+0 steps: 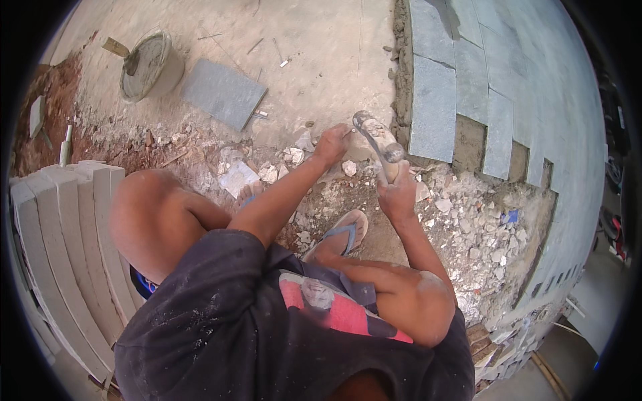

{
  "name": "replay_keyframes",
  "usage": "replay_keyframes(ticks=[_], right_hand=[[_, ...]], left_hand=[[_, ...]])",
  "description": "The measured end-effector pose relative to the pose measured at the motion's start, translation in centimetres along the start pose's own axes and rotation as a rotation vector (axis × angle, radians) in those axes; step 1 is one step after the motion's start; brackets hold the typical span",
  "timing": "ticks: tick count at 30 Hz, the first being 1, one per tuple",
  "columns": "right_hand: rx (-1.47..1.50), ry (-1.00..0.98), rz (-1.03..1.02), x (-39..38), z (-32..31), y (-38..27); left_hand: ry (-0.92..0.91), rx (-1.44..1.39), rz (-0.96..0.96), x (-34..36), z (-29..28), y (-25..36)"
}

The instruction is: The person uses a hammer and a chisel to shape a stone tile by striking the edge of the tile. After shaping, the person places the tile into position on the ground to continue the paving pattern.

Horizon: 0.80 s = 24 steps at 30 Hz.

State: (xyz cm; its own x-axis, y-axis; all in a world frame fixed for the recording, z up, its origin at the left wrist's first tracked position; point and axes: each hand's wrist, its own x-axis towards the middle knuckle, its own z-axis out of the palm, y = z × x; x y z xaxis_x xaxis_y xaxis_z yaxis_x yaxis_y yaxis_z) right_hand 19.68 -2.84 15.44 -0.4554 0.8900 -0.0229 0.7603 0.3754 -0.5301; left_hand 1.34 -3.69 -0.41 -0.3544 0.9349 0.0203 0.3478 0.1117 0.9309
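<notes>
My right hand [398,194] is wrapped round the handle of a mortar-smeared trowel [378,138]. The trowel points up and to the left, over the edge where sand-coloured floor meets rubble. Just left of its tip, my left hand [332,144] is closed in a pinch; whatever its fingertips hold is too small to make out. To the right of the trowel, grey stone tiles [433,107] lie in rows, with a strip of wet mortar [402,80] along their left edge. Mortar also shows in gaps between tiles.
A bucket of mortar [167,69] with a wooden stick stands at the upper left, beside a loose grey tile [223,93]. Stacked slabs [73,234] stand by my left knee. Broken rubble [461,227] covers the ground round my sandalled feet and below the tiles.
</notes>
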Motion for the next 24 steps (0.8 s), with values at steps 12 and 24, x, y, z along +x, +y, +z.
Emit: replay_keyframes(ticks=[12, 24], right_hand=[[0.081, -0.014, 0.027, 1.1, -1.8, -2.7], [0.057, -0.099, 0.075, 2.0, -2.1, -2.7]], left_hand=[[0.011, -0.029, -0.035, 0.1, -0.2, -0.2], [0.019, -0.031, -0.026, 0.1, -0.3, -1.0]])
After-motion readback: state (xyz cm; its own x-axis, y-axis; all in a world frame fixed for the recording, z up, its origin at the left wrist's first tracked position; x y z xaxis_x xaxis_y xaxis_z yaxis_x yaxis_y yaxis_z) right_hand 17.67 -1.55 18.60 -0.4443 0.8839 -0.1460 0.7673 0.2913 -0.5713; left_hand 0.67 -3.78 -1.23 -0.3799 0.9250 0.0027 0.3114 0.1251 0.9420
